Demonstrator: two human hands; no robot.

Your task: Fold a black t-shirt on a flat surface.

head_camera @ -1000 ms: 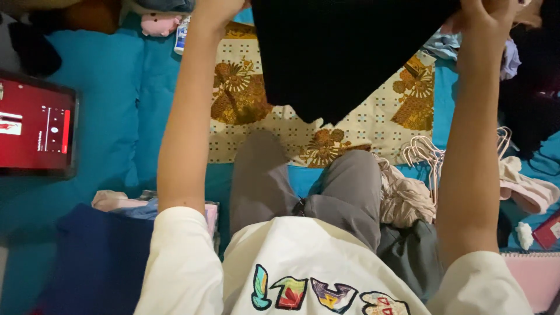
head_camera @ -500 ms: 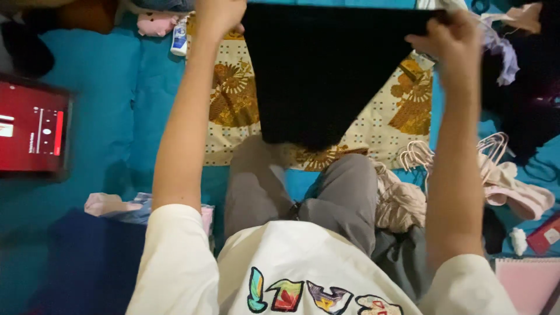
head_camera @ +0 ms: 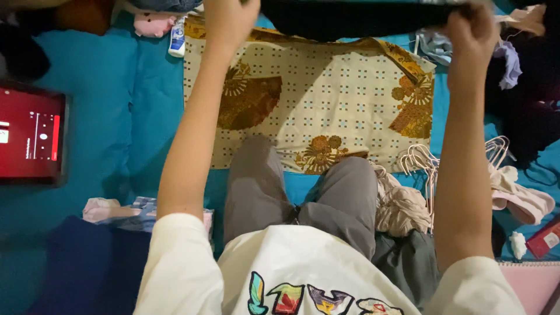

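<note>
A red-lit tablet (head_camera: 32, 135) lies far left on the teal bedding (head_camera: 111, 105). The left hand (head_camera: 230, 20) and right hand (head_camera: 471, 29) each grip a corner of a black garment (head_camera: 356, 17), stretched between them at the top edge, above a cream fan-patterned cloth (head_camera: 326, 99). Pale hangers (head_camera: 426, 160) lie at the right.

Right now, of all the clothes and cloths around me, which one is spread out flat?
The cream cloth with gold fan and flower prints, lying open on the teal bedding. The beige garment is crumpled, and the black one hangs from both hands.
</note>
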